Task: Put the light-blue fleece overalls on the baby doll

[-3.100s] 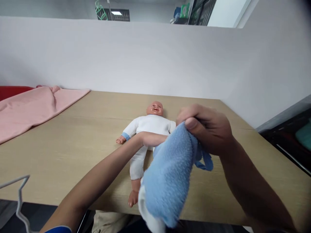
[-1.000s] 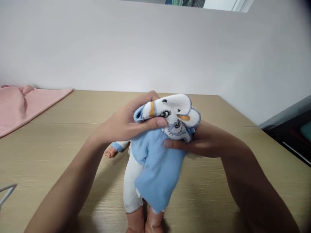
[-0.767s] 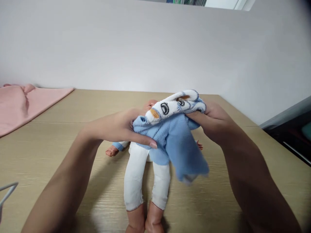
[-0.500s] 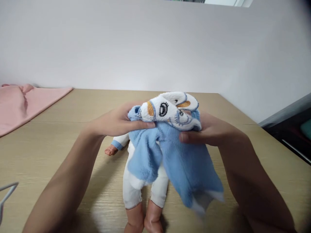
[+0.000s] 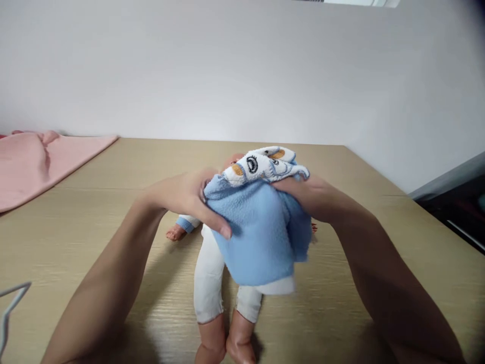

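Note:
A light-blue terry doll garment (image 5: 261, 232), gathered at its white top with embroidered eyes and orange patches, hangs between my hands. My left hand (image 5: 197, 199) grips its left side, thumb lying across the blue cloth. At the other side my right hand (image 5: 303, 194) is closed on the bunched upper edge, its fingers partly hidden behind the fabric. Beneath the garment a baby doll (image 5: 210, 283) lies on its back on the table, in white clothes with blue cuffs, feet towards me. Cloth and hands cover its trunk and most of its head.
The wooden table (image 5: 94, 242) reaches back to a white wall. Pink cloth (image 5: 26, 167) lies at the far left. Part of a thin pale wire frame (image 5: 9, 308) shows at the near left edge. A dark object (image 5: 454, 202) stands beyond the table's right edge.
The garment's lower part has swung left and bunched; its two hanging legs now look like one broad panel. My right hand has shifted up and left, and more of the doll's head shows.

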Motion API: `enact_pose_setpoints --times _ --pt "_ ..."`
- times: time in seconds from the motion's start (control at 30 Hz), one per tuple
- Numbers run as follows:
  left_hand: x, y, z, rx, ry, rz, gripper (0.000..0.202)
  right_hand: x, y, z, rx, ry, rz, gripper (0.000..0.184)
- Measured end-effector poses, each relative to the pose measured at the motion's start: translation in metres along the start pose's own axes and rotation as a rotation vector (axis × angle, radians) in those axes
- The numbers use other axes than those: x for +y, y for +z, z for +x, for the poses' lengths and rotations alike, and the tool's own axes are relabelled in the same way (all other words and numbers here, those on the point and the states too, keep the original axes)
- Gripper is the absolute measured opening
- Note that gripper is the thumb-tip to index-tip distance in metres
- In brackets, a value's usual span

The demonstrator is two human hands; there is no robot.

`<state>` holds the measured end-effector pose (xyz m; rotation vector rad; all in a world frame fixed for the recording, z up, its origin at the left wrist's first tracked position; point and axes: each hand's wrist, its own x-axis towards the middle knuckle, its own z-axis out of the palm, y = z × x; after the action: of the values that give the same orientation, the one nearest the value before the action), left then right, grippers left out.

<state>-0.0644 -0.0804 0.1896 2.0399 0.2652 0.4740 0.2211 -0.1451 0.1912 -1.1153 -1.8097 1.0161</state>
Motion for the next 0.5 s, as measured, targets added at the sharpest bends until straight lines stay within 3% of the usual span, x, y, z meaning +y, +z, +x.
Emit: enact_pose_setpoints --times 0.1,0.17,0.27,0.37,0.5 --pt "0.005 -0.002 0.001 -0.028 0.016 0.011 0.036 -0.003 -0.003 0.001 -0.377 -0.154 -0.070 0.036" --pt "0.003 -0.005 0.002 0.002 0.095 0.003 0.031 -0.006 -0.005 0.001 -0.540 -0.248 -0.029 0.041" --pt "-0.010 -0.009 0.003 0.171 0.196 -0.032 0.030 -0.007 -0.006 0.002 -0.458 -0.289 0.006 0.044" --pt "-0.026 -0.008 0.002 0.339 0.154 -0.116 0.034 -0.001 -0.005 0.002 -0.295 -0.215 0.051 0.050" --pt "-0.033 -0.001 0.003 0.326 -0.002 -0.303 0.039 0.011 0.002 0.004 -0.141 -0.096 0.209 0.068"
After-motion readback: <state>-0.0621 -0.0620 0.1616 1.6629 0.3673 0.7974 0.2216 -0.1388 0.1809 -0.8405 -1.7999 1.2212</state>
